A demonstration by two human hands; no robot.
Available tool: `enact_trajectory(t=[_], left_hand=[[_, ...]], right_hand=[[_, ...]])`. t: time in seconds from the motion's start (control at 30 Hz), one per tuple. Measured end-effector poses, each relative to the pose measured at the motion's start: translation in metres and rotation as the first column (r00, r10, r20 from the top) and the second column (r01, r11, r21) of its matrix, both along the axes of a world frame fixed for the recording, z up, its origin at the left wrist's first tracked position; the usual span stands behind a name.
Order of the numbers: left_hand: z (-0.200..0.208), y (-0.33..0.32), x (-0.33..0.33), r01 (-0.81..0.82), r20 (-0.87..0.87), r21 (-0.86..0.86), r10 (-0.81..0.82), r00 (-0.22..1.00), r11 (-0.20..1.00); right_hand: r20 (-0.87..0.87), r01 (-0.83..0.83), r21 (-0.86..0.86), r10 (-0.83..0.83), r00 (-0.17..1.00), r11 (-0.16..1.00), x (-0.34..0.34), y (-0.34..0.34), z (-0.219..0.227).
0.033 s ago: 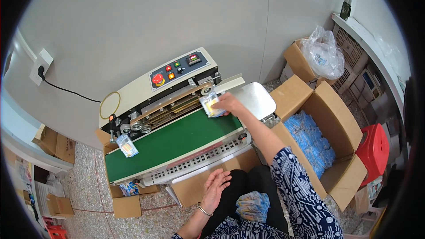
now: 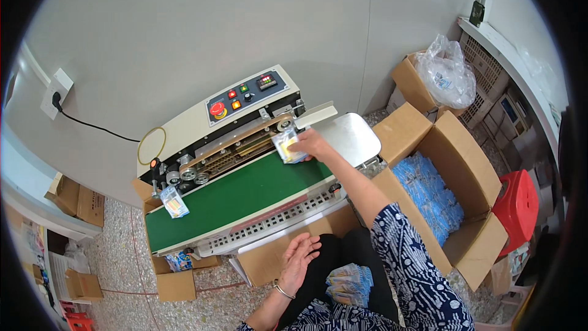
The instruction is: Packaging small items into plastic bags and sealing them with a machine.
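My right hand (image 2: 313,144) reaches out over the far end of a green conveyor belt (image 2: 245,199) and holds a small clear packet (image 2: 285,147) with yellow and blue contents against the sealing rail of a band sealer machine (image 2: 245,101). A second sealed packet (image 2: 174,202) lies at the belt's left end. Fingers apart, my left hand (image 2: 298,260) rests against a cardboard box (image 2: 263,260) in front of my knees and holds nothing. A stack of blue packets (image 2: 349,282) lies on my lap.
A steel infeed plate (image 2: 355,135) sits right of the belt. An open carton (image 2: 474,171) with several blue packets stands at my right, a red stool (image 2: 520,202) beyond it. Another box holds a plastic bag (image 2: 450,73). A small box (image 2: 176,285) sits under the belt's left end.
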State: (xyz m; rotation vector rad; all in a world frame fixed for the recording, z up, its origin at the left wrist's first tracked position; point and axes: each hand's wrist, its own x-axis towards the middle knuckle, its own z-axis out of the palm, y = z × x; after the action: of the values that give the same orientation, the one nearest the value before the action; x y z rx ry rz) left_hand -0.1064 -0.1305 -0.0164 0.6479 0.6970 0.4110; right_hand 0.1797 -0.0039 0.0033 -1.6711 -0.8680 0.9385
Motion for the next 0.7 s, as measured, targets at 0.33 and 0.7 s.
enact_trajectory(t=[0.33, 0.7], left_hand=[[0.016, -0.011, -0.005, 0.268, -0.210, 0.438, -0.193, 0.959, 0.858], [0.021, -0.069, -0.035, 0.509, -0.512, 0.856, -0.299, 0.805, -0.096]], right_hand=[[0.496, 0.078, 0.173, -0.155, 0.854, 0.982, -0.028, -0.144, 0.054], [0.208, 0.373, -0.146, -0.340, 0.917, 0.916, -0.120, -0.395, 0.028]])
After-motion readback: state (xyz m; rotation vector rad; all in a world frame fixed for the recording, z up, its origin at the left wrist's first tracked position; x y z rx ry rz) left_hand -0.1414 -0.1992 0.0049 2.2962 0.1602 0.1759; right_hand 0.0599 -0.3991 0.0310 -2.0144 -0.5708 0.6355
